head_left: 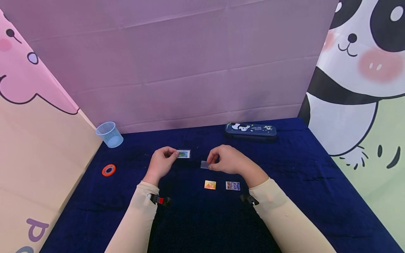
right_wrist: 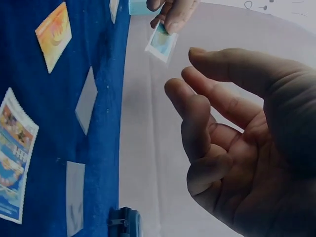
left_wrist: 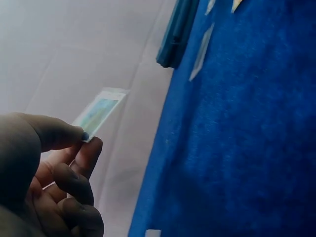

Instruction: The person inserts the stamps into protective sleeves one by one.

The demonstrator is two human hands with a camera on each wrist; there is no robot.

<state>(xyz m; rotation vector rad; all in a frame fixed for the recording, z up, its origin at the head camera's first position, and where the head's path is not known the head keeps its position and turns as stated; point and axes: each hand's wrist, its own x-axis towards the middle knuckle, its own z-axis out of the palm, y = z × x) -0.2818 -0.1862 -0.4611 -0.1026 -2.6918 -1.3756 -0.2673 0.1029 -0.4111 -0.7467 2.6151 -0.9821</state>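
Observation:
My left hand (head_left: 160,164) pinches a small green-and-blue stamp in a clear sleeve (head_left: 184,154) between thumb and fingers. In the left wrist view the sleeved stamp (left_wrist: 101,112) stands tilted, above the tabletop. My right hand (head_left: 229,161) hovers over the cloth with thumb and forefinger apart and nothing between them, as the right wrist view shows. Beneath its fingertips in the head view lies a clear sleeve (head_left: 204,164). Nearer to me lie an orange stamp (head_left: 210,185) and a purple-blue stamp (head_left: 232,186). Another pale sleeve (right_wrist: 75,197) appears in the right wrist view.
Dark blue cloth (head_left: 190,218) covers the table. A panda pencil case (head_left: 251,130) lies at the back right. At the left stand a light blue mesh cup (head_left: 109,134) and, closer, an orange ring-shaped roll (head_left: 108,170). A pink-mauve curtain (head_left: 177,70) closes off the back.

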